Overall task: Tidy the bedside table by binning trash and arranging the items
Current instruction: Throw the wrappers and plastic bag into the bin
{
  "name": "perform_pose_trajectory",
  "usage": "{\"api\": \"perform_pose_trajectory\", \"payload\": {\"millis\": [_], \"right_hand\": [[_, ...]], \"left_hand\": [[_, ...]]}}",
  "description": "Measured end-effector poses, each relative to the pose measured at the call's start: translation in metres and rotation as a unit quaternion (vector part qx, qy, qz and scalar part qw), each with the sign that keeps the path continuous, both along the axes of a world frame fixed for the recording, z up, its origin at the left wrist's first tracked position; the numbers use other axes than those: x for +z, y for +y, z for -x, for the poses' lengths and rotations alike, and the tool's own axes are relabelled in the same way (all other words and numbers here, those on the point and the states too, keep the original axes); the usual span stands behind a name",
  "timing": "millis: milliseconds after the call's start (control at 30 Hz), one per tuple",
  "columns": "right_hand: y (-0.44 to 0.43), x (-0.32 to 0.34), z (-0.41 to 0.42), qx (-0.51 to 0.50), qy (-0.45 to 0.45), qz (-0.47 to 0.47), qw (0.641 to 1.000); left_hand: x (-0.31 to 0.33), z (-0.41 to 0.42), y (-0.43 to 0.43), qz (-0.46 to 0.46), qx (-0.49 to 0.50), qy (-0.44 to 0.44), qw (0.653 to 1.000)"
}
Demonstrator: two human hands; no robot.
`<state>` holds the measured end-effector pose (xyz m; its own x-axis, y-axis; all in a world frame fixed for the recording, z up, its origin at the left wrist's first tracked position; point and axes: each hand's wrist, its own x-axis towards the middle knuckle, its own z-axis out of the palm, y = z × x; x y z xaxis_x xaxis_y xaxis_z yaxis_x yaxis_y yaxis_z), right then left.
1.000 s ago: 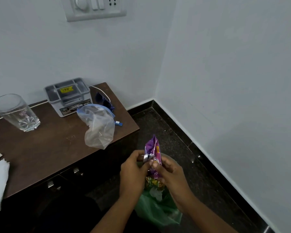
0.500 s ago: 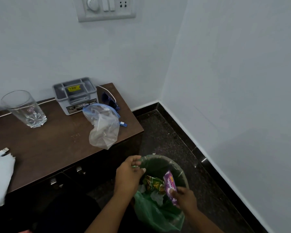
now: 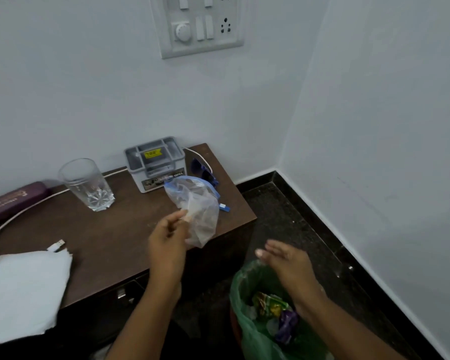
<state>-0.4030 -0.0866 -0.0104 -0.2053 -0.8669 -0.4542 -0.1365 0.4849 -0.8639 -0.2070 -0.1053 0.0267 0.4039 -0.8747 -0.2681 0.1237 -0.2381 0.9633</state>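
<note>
Wrapper (image 3: pixel 286 324) now binned, left hand (image 3: pixel 166 240) pinches plastic bag (image 3: pixel 196 209).

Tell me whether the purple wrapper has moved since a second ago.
Yes. The purple wrapper was held above the bin in both hands; now it lies down inside the bin, and the right hand is empty.

single head view, looking down and forward, close over bedside table (image 3: pixel 109 229), edges slightly blurred
</note>
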Motion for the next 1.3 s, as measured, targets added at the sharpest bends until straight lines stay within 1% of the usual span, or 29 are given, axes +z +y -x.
{"api": "perform_pose_trajectory", "payload": {"millis": [100,167,267,367,500,633,833,967,1067,1133,1233,1300], "right_hand": [[-0.036,0.019,-0.036,0.017,-0.032,0.049,0.998],[-0.059,0.024,-0.057,0.020,-0.040,0.069,0.997],[-0.091,0.028,-0.078,0.031,-0.023,0.081,0.996],[-0.110,0.027,-0.088,0.045,-0.022,0.068,0.996],[-0.113,0.023,-0.097,0.065,-0.019,0.057,0.996],[-0.113,0.017,-0.103,0.067,-0.020,0.066,0.995],[-0.110,0.016,-0.107,0.093,0.002,0.092,0.991],[-0.094,0.030,-0.097,0.116,0.003,0.134,0.984],[-0.072,0.037,-0.073,0.121,0.020,0.150,0.981],[-0.053,0.036,-0.052,0.112,0.031,0.141,0.983],[-0.024,0.025,-0.015,0.096,0.050,0.118,0.987],[-0.008,0.014,0.008,0.074,0.081,0.098,0.989]], "left_hand": [[-0.007,-0.031,-0.021,-0.011,0.071,-0.020,0.997],[-0.016,-0.045,-0.036,-0.050,0.081,-0.001,0.996],[-0.027,-0.053,-0.049,-0.093,0.035,0.066,0.993],[-0.028,-0.050,-0.052,-0.094,0.019,0.110,0.989],[-0.035,-0.048,-0.054,-0.109,-0.007,0.144,0.984],[-0.038,-0.042,-0.052,-0.109,-0.060,0.113,0.986],[-0.026,-0.045,-0.041,-0.086,-0.078,0.113,0.987],[-0.013,-0.043,-0.023,-0.061,-0.109,0.096,0.987],[-0.008,-0.024,-0.008,-0.081,-0.148,0.108,0.980],[-0.009,-0.006,0.001,-0.094,-0.180,0.121,0.972],[-0.011,0.026,0.016,-0.121,-0.246,0.111,0.955],[-0.019,0.047,0.025,-0.149,-0.283,0.100,0.942]]}}
